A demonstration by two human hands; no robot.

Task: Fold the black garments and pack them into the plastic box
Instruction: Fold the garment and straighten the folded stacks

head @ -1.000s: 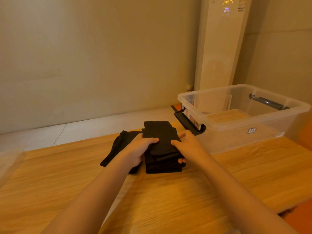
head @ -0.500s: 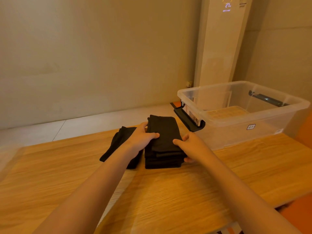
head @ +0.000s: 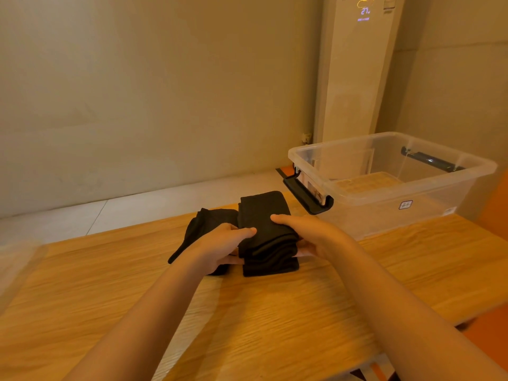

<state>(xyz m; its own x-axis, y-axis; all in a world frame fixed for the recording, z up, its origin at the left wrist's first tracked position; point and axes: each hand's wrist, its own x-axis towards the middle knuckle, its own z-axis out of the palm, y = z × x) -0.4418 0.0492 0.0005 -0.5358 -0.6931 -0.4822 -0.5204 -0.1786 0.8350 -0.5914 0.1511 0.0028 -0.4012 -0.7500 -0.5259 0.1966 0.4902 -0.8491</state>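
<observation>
At the far left of the dark pile, a loose black garment (head: 202,229) lies crumpled on the wooden table (head: 275,325), partly behind the left hand (head: 222,247) and not yet neatly folded. That hand clamps the left edge of the folded stack (head: 268,229), thumb on top and fingers tucked in under the upper layers. The stack sits near the middle of the table, just left of the plastic box (head: 384,221) and still outside it. The right hand (head: 313,236) mirrors the left on the stack's right edge, thumb across the top and fingers curled beneath. The dark cloth hides the layer lines, so I cannot tell whether both hands hold the whole stack or only its upper folds.

The step in hand looks like lifting the stack for transfer. To do it well, the fingers should slide fully under the lowest layer on both sides, and the thumbs should press down evenly so that nothing slips out. The stack should rise level, clear the box's black handle (head: 308,199) and near rim, then go down flat onto the bare floor of the box. Soft cloth sags in the middle, so a close, symmetrical hold matters. The crumpled garment at the left still needs folding.
</observation>
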